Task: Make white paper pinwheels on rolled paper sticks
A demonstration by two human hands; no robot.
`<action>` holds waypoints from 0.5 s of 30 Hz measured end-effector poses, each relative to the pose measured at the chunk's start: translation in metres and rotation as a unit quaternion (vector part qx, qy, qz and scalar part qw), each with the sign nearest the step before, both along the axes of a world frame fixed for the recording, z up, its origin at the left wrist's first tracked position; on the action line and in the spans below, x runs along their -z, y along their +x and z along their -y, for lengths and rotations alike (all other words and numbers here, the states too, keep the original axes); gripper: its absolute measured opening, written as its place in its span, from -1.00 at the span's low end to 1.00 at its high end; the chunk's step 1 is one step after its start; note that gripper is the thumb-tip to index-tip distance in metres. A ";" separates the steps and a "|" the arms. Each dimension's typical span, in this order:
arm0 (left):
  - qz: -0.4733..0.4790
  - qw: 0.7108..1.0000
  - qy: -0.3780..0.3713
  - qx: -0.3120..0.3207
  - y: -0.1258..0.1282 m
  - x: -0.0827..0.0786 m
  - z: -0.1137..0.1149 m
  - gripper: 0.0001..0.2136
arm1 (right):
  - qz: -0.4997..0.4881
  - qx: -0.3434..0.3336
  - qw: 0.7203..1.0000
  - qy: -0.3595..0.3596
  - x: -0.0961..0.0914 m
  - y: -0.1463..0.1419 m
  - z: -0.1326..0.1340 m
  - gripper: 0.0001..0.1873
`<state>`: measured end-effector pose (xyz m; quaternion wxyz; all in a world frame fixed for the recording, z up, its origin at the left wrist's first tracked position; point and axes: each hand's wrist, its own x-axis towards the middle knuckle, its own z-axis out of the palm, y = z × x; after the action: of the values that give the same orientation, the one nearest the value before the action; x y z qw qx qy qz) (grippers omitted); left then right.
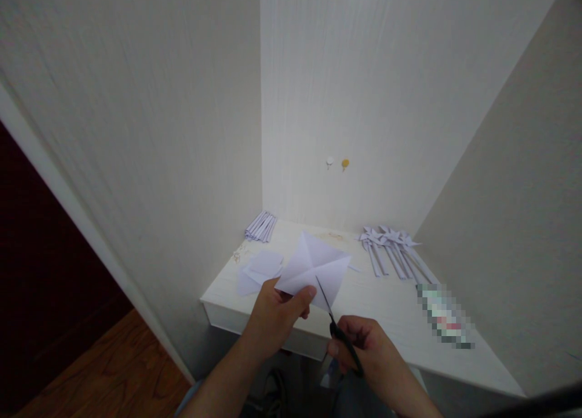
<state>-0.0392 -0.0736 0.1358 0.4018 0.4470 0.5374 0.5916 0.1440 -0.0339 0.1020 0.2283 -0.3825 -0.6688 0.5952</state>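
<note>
My left hand (278, 316) pinches the near corner of a square white paper sheet (313, 265) with diagonal creases, held up over the front of the white desk (386, 309). My right hand (364, 348) grips black-handled scissors (339, 327). Their blades point up into the sheet's lower edge along a crease.
Loose white paper squares (258, 269) lie at the desk's left. A bundle of folded paper strips (261, 226) sits at the back left corner. Several paper pinwheels on strips (393, 251) lie at the right, with a blurred flat object (444, 316) nearer. Walls enclose the desk on three sides.
</note>
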 end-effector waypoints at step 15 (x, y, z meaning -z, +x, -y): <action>0.002 1.000 -0.001 0.001 0.000 0.004 0.001 -0.65 | 0.001 0.001 1.000 0.007 0.001 0.002 0.000 -0.44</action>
<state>-0.0395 -0.0747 0.1322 0.4038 0.4460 0.5367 0.5916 0.1461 -0.0339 0.1006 0.2308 -0.3826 -0.6726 0.5898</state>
